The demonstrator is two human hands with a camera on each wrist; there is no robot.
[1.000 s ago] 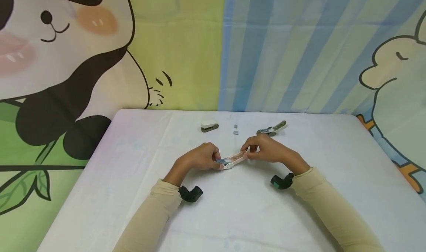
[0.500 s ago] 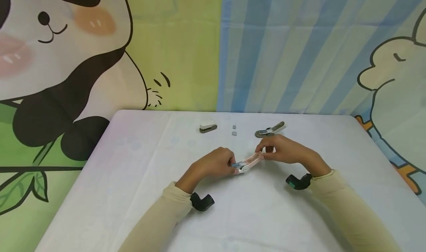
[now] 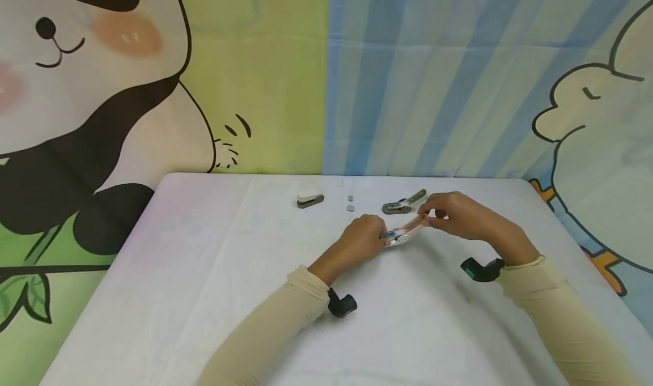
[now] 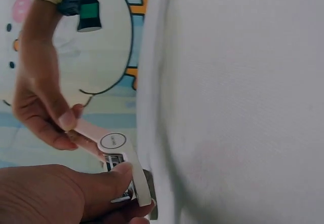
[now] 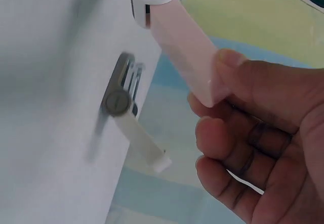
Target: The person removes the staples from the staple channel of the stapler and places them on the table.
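Both hands hold a pink-and-white stapler, swung wide at its round hinge, above the table. My left hand pinches the white base, its thumb beside the metal staple channel in the left wrist view. The far end of the pink top arm is gripped between the thumb and fingers of my right hand. Just behind it on the table lies a grey stapler, also swung wide, its pale arm raised in the right wrist view.
Toward the back of the white-covered table sits a small white-and-grey stapler, folded together. Two small grey blocks, a nearer block and a farther block, lie between the two staplers there. A cartoon-printed cloth hangs behind the table.
Both hands have carried the pink-and-white stapler to the right, and lately farther back and higher, near the grey stapler. The grips stay the same. The head view has shifted slightly.
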